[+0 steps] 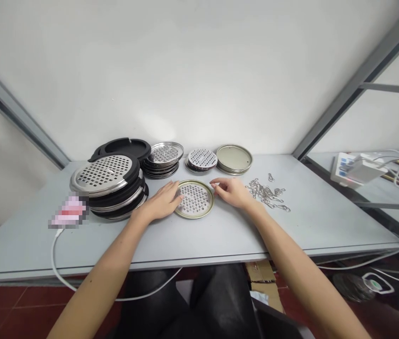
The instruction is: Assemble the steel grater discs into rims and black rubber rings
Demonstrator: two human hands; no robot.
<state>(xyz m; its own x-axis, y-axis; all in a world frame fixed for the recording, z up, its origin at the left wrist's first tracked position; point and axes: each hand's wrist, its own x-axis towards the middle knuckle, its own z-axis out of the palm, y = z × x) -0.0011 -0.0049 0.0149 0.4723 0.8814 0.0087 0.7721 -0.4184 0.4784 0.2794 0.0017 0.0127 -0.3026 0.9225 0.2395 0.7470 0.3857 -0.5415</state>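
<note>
A round perforated metal plate (195, 198) lies flat on the table inside a shallow gold-rimmed disc (194, 217). My left hand (164, 201) rests at the disc's left side with its fingers stretched out, the thumb reaching over the rim. On the opposite side, my right hand (232, 190) has its fingertips at the upper right rim, fingers bent and slightly apart. Neither hand lifts the disc. Right of my right hand lies a loose pile of small metal wire clips (266, 194).
Stacked at left are black-rimmed perforated plates (105, 172). Along the wall stand stacks of metal-rimmed plates (166, 154), smaller perforated plates (202, 159) and gold-coloured discs (234, 157). A white cable (56, 263) hangs over the table's front edge; a power strip (347, 169) sits far right.
</note>
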